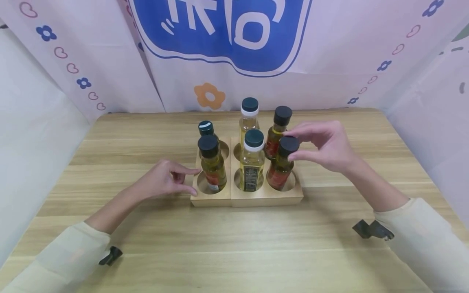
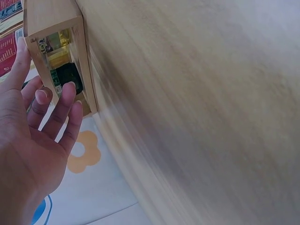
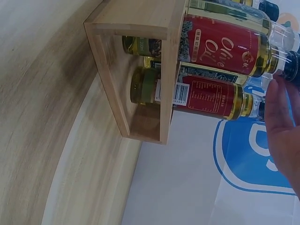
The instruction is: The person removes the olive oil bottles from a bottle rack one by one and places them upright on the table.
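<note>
A pale wooden rack (image 1: 269, 201) holds several oil bottles in round holes. My right hand (image 1: 324, 146) pinches the dark cap of the front right olive oil bottle (image 1: 278, 173), which has a red label. Behind it, the back right bottle (image 1: 274, 142) stands beside my index fingertip. My left hand (image 1: 165, 179) touches the rack's left edge with thumb and index finger apart. Nearest to it is the front left bottle (image 1: 213, 173). In the left wrist view that hand's other fingers (image 2: 72, 126) bend loosely beside the rack's hollow end.
Two clear bottles of pale oil, the front one (image 1: 251, 167) and the back one (image 1: 249, 118), fill the middle column. A dark-capped bottle (image 1: 206, 128) stands at back left. Behind the wooden table (image 1: 234, 244) hangs a printed sheet (image 1: 322, 93).
</note>
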A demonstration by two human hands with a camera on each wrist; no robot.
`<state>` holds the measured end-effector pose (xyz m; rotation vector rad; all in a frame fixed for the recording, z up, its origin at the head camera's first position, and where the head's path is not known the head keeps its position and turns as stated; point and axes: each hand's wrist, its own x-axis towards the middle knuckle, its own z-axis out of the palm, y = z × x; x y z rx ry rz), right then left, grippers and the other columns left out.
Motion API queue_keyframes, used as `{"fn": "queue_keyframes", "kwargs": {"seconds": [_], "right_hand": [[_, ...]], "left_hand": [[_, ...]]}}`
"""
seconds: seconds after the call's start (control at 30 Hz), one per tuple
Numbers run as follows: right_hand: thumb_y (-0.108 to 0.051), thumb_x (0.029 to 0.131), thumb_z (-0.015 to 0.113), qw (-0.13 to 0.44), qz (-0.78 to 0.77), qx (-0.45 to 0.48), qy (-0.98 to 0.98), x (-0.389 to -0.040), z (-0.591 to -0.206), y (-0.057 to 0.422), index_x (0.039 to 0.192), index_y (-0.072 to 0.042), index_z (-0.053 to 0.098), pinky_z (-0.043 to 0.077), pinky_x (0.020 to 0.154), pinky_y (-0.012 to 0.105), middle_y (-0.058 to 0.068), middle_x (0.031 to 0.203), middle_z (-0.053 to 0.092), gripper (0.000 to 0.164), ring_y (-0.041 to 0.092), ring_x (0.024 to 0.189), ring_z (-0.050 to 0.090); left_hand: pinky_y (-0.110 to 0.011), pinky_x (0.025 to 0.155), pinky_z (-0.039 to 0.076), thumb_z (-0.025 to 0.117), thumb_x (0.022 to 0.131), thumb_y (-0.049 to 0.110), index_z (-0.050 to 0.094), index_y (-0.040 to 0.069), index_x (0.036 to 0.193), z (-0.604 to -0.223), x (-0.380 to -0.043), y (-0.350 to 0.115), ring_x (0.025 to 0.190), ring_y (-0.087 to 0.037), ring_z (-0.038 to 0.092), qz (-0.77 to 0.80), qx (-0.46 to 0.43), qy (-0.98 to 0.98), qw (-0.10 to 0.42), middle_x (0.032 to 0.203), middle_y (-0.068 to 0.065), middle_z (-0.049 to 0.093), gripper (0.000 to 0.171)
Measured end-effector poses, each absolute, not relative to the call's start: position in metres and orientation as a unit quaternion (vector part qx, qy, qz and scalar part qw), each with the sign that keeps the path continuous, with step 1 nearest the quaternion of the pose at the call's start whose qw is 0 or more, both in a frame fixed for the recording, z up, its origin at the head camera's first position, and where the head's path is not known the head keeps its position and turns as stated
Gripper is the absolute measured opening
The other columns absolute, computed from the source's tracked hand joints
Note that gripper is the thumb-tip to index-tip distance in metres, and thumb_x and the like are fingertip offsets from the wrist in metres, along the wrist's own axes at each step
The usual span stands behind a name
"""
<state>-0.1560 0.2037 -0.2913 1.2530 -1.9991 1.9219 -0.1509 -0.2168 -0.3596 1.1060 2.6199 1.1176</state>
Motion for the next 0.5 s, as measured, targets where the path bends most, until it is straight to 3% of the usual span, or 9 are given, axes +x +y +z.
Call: {"fn": "queue_keyframes", "kwargs": {"seconds": [0.5], "right_hand": [[0.002,0.074,0.092,0.056,0.651,0.409,-0.637,-0.1539,-0.2882,0.2048,0.106,0.020,0.071,0.061,0.086,0.033,0.006,0.107,0.079,0.042,0.019,0.097,0.076]], "left_hand": [[-0.020,0.046,0.035,0.096,0.070,0.013,0.077,-0.004,0.112,-0.3600,-0.1515,-0.2164,0.052,0.000,0.041,0.359,0.366,0.858,0.038,0.058,0.017,0.051,0.049]]}}
